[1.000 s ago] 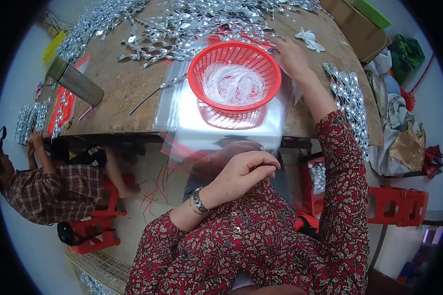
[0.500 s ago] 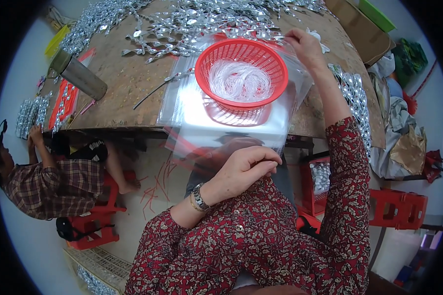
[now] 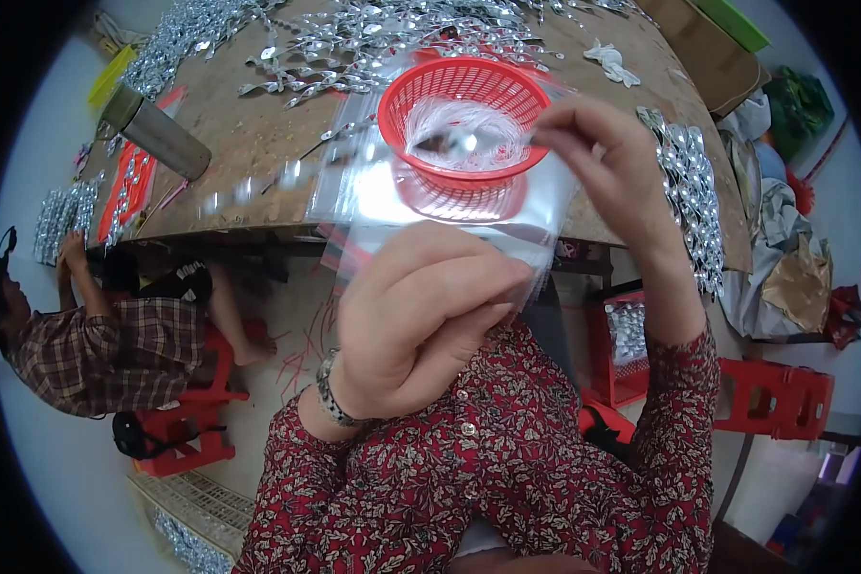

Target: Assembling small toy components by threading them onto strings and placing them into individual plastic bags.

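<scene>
- Right hand [image 3: 622, 177] is up by the right side of the red basket [image 3: 469, 179], fingertips pinched narrow on one end of a twisted silver strip [image 3: 292, 174]
- That strip is pretty blurry, but it stretches left across the basket and out over the table [image 3: 220, 115]
- Left hand [image 3: 421, 325] is nearer the body, in front of the table edge, fingers curled with the thumb close to the index finger. Can't tell if there's anything between them
- Basket has a tangle of fine white strands [image 3: 450, 117] in it and is over clear plastic sheets [image 3: 368, 196]
- Big pile of silver strips [image 3: 383, 48] behind the basket, another bunch [image 3: 691, 206] off to the right
- Metal flask [image 3: 167, 142] over on the left, near a person in a plaid shirt [image 3: 115, 354]
</scene>
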Action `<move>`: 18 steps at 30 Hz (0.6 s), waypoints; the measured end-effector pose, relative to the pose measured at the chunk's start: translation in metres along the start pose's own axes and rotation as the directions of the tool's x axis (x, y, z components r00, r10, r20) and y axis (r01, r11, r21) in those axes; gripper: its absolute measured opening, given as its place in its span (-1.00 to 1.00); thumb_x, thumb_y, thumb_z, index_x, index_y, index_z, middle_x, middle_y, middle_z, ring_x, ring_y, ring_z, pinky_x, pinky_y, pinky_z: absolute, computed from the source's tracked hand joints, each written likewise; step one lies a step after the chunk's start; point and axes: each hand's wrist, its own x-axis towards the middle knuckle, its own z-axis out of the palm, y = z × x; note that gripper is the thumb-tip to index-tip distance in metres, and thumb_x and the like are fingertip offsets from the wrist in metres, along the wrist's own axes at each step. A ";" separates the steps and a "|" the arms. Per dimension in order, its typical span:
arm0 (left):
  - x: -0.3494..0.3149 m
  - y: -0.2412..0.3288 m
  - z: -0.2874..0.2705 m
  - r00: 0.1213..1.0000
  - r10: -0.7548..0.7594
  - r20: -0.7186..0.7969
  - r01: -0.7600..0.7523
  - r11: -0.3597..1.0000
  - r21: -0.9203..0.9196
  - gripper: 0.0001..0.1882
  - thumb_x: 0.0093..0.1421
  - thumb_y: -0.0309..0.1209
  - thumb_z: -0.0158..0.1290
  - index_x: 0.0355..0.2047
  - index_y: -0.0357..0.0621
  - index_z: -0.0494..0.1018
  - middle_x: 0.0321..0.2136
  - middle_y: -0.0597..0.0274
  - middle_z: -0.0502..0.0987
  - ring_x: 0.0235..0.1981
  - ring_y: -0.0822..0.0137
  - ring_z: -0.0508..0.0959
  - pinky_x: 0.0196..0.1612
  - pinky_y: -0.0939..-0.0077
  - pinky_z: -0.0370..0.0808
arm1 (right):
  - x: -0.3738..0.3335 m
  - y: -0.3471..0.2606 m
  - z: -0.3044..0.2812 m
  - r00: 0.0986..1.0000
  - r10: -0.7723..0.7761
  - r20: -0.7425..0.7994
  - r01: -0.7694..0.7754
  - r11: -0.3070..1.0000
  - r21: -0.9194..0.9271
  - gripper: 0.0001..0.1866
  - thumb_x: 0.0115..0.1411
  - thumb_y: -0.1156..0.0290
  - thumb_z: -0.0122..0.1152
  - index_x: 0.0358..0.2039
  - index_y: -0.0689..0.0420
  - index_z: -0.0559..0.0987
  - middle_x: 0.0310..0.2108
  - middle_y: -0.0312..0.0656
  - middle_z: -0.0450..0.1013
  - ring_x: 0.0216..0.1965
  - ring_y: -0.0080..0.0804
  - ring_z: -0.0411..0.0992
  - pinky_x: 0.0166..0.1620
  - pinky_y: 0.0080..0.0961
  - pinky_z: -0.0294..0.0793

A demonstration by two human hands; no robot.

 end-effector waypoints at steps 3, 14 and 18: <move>0.003 0.001 -0.007 0.998 0.057 0.028 -0.063 0.945 0.320 -0.68 0.05 -0.57 0.07 -0.14 -0.32 0.44 -0.26 0.09 0.50 -0.29 0.20 0.49 -0.22 0.43 0.42 | -0.020 -0.021 0.007 0.988 -0.057 0.145 0.069 0.994 -0.080 -0.89 0.06 0.60 0.19 -0.35 0.25 0.53 -0.44 -0.20 0.47 -0.41 -0.47 0.43 -0.34 -0.59 0.38; -0.029 -0.039 0.009 0.916 -0.378 0.136 0.316 0.887 0.337 -0.76 0.13 -0.41 0.06 -0.21 -0.26 0.41 -0.36 0.00 0.47 -0.33 0.03 0.49 -0.28 0.26 0.42 | -0.023 -0.031 0.020 0.971 -0.087 0.224 0.078 0.996 0.049 -0.91 0.07 0.59 0.18 -0.37 0.27 0.52 -0.48 -0.15 0.47 -0.44 -0.39 0.45 -0.34 -0.53 0.41; -0.034 -0.054 0.004 0.853 -0.521 0.025 0.506 0.839 0.201 -0.83 0.15 -0.45 0.03 -0.31 -0.32 0.43 -0.45 -0.03 0.46 -0.43 0.05 0.48 -0.34 0.33 0.40 | 0.009 -0.004 0.019 0.983 0.039 0.180 -0.034 0.999 -0.030 -0.91 0.11 0.54 0.16 -0.36 0.29 0.53 -0.48 -0.19 0.48 -0.48 -0.53 0.41 -0.38 -0.61 0.38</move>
